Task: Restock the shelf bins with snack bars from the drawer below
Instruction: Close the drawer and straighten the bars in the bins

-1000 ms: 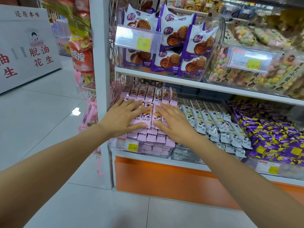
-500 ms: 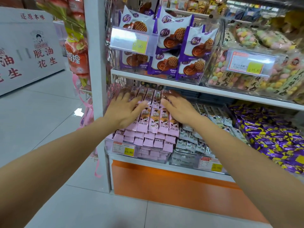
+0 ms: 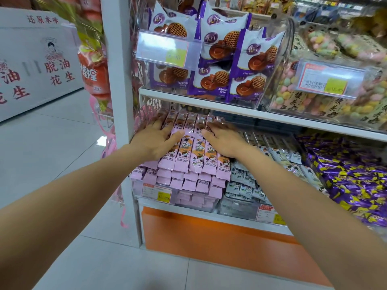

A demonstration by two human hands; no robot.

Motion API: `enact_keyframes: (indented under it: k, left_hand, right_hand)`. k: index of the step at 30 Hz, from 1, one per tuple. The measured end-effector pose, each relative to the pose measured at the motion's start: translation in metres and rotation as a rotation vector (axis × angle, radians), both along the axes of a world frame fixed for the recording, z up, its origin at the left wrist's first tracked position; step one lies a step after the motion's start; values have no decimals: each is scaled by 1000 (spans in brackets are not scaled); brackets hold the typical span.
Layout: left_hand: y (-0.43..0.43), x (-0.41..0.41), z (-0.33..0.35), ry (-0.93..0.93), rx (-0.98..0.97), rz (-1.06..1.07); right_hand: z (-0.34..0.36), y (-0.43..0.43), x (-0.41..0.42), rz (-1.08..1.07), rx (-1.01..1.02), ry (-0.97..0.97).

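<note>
Pink film-wrapped snack bars [image 3: 194, 158] lie stacked in overlapping rows in the clear plastic shelf bin [image 3: 194, 203], centre frame. Left hand [image 3: 155, 141] and right hand [image 3: 225, 141] press flat on the top row, fingers extended, gripping nothing. Judged light, slippery and crushable; best gathered by the long edges. Orange drawer front [image 3: 209, 237] sits shut, lower centre.

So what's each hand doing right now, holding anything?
Left hand: open, pressing flat on the pink snack bars.
Right hand: open, flat on the same bars, holding nothing.
</note>
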State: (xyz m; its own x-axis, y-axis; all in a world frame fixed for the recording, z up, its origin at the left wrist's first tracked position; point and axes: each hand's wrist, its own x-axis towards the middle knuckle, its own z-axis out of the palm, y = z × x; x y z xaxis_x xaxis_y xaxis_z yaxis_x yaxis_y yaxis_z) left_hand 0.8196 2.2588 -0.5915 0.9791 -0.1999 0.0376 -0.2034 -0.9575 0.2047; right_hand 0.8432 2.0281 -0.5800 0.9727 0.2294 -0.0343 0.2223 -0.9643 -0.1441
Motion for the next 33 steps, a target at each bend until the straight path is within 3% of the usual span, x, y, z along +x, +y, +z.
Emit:
enact_keyframes:
  k: [5, 11, 20, 33]
  left_hand:
    - [3, 2, 5, -22, -11, 3]
    - [-2, 3, 7, 1, -9, -48]
    - [-2, 5, 8, 8, 18, -76]
    - [2, 5, 8, -58, 66, -124]
  right_hand:
    - [8, 1, 2, -38, 130, 26]
    - [15, 2, 2, -40, 94, 70]
    - [9, 0, 7, -22, 45, -63]
    - [10, 0, 7, -16, 165, -119]
